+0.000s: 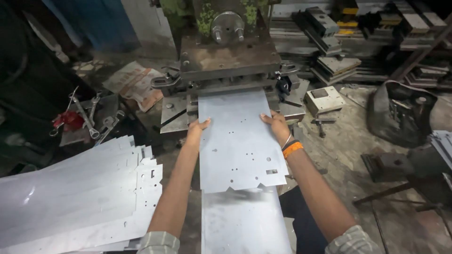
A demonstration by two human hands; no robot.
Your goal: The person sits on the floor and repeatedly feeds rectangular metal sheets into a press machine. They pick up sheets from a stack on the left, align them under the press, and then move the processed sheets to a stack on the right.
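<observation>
Centrally in the frame, my left hand (197, 128) and right hand (277, 124) hold a flat metal sheet (238, 141) by its two long edges, fingers clamped over each rim. The sheet lies lengthwise, its far end pushed under the press (229, 59) at top centre, its near end resting on a second, plainer plate (245, 223) that runs to the bottom edge.

Sheet condition: thin, dull grey, smooth, with a soft sheen. It carries small punched round holes scattered over the face, one small rectangular cut-out near the lower right, and a notched, jagged near edge.

The press is a heavy block of dark, rusty steel with bolts and a round boss on top; green paint shows above it, flaked.

On my right wrist sit a thin metal bangle and an orange band (292, 149). My sleeves are checked cloth.

At lower left a stack (80, 193) of like sheets fans out, bright, with stepped cut edges and holes. At upper left, spanners (89, 120) lie on a dark bench beside something red. At upper right, steel blocks (336, 63) are stacked on a gritty floor.
</observation>
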